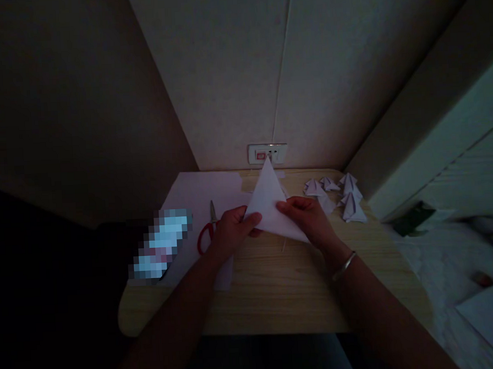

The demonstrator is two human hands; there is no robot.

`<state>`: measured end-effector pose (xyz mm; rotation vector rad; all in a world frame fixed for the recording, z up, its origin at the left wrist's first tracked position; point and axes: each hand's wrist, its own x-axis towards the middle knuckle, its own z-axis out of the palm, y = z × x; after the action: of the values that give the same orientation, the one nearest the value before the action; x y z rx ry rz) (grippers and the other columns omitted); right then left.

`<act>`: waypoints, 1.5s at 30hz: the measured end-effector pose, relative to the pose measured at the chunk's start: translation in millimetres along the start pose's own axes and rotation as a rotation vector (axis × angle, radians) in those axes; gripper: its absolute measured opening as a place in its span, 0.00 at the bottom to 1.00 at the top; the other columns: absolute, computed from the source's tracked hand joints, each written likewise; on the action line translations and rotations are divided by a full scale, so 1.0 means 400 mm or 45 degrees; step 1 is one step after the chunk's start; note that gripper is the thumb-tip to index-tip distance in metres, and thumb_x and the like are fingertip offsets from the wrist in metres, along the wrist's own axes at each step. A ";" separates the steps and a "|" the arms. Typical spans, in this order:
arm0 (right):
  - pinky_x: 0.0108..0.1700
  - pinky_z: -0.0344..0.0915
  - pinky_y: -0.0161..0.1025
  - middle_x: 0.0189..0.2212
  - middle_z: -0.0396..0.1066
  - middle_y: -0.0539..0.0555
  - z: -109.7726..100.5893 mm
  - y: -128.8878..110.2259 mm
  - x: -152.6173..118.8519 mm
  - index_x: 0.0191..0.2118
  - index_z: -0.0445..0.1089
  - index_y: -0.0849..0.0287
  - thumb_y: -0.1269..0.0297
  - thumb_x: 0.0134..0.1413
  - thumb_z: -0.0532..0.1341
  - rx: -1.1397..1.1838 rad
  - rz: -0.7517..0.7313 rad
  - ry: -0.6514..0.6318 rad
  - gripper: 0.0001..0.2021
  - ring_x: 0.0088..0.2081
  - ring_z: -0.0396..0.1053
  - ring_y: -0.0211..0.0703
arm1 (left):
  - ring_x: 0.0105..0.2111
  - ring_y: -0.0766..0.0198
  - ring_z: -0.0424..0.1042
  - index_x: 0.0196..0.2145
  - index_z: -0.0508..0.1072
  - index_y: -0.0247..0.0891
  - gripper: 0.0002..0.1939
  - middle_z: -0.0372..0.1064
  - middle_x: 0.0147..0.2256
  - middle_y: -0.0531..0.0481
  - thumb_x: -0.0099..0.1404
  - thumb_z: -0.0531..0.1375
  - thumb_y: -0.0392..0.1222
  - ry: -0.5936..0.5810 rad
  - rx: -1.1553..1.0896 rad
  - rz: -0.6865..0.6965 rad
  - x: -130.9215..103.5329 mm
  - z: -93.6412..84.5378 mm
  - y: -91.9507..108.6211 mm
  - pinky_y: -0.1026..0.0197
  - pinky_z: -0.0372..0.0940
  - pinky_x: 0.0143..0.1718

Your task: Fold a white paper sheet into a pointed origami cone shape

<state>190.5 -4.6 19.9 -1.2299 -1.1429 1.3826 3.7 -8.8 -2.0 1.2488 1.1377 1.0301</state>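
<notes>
A white sheet of paper folded into a triangle (268, 197) is held up over the table, its point toward the wall. My left hand (237, 227) pinches its left lower corner, thumb on top. On the right side my right hand (308, 217) grips the paper between thumb and fingers; a bracelet circles that wrist. Just left of my left hand lie scissors (205, 239) with red handles, partly hidden by the hand. They rest on flat white paper sheets (213, 183). Several small folded paper pieces (352, 198) sit at the table's back right.
A phone (162, 244) with a lit, blurred screen lies on the sheets at the left. The wooden table (277, 304) meets a wall with a socket plate (267, 153). To the right, below the table, is a pale quilted surface (436, 262) with things on it.
</notes>
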 end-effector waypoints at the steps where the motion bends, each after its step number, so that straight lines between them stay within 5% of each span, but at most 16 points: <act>1: 0.18 0.51 0.31 0.16 0.68 0.47 -0.002 0.001 0.001 0.21 0.70 0.59 0.51 0.37 0.69 -0.016 -0.009 0.004 0.16 0.16 0.58 0.32 | 0.23 0.63 0.72 0.30 0.75 0.36 0.12 0.74 0.26 0.49 0.53 0.63 0.49 -0.005 -0.012 -0.007 0.000 0.001 0.001 0.63 0.67 0.23; 11: 0.18 0.50 0.31 0.15 0.66 0.47 -0.007 -0.003 0.000 0.20 0.69 0.59 0.51 0.38 0.69 -0.090 -0.016 -0.017 0.16 0.16 0.57 0.32 | 0.22 0.64 0.72 0.29 0.76 0.35 0.13 0.74 0.24 0.49 0.52 0.64 0.48 -0.024 0.020 0.000 -0.004 0.008 0.002 0.64 0.68 0.21; 19: 0.19 0.54 0.32 0.17 0.70 0.48 -0.013 0.001 0.008 0.23 0.73 0.59 0.50 0.37 0.69 0.032 0.038 -0.037 0.16 0.17 0.61 0.33 | 0.14 0.70 0.64 0.27 0.71 0.36 0.11 0.69 0.16 0.53 0.55 0.62 0.48 -0.039 0.064 -0.001 -0.011 0.009 0.013 0.69 0.57 0.14; 23: 0.25 0.65 0.33 0.24 0.74 0.52 -0.011 0.008 0.024 0.31 0.74 0.58 0.44 0.43 0.64 0.390 0.008 0.192 0.20 0.24 0.69 0.38 | 0.15 0.71 0.65 0.28 0.68 0.36 0.14 0.69 0.18 0.54 0.57 0.61 0.52 0.250 -0.096 0.143 -0.009 0.011 0.018 0.70 0.55 0.15; 28: 0.25 0.66 0.35 0.29 0.74 0.52 0.045 0.048 0.013 0.33 0.72 0.57 0.38 0.43 0.60 0.510 -0.020 -0.039 0.24 0.26 0.70 0.39 | 0.17 0.72 0.64 0.31 0.67 0.37 0.15 0.68 0.20 0.55 0.59 0.59 0.53 0.557 -0.162 0.276 -0.016 0.035 0.013 0.70 0.55 0.16; 33: 0.21 0.58 0.31 0.19 0.69 0.48 0.096 0.081 -0.015 0.24 0.71 0.60 0.56 0.41 0.68 0.288 -0.104 -0.140 0.12 0.20 0.63 0.34 | 0.18 0.72 0.64 0.33 0.66 0.37 0.13 0.66 0.21 0.56 0.60 0.59 0.50 0.381 -0.119 0.280 -0.042 0.082 0.015 0.69 0.59 0.18; 45: 0.23 0.56 0.33 0.16 0.67 0.48 0.096 0.074 -0.017 0.14 0.67 0.60 0.58 0.41 0.68 0.254 -0.139 0.068 0.15 0.20 0.60 0.34 | 0.16 0.75 0.58 0.34 0.66 0.38 0.15 0.64 0.23 0.56 0.58 0.60 0.52 0.346 -0.287 0.244 -0.044 0.093 0.022 0.70 0.53 0.15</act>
<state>151.2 -17.4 -5.8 -1.0416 -0.9941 1.3390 37.8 -31.5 7.4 1.0743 1.0826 1.4653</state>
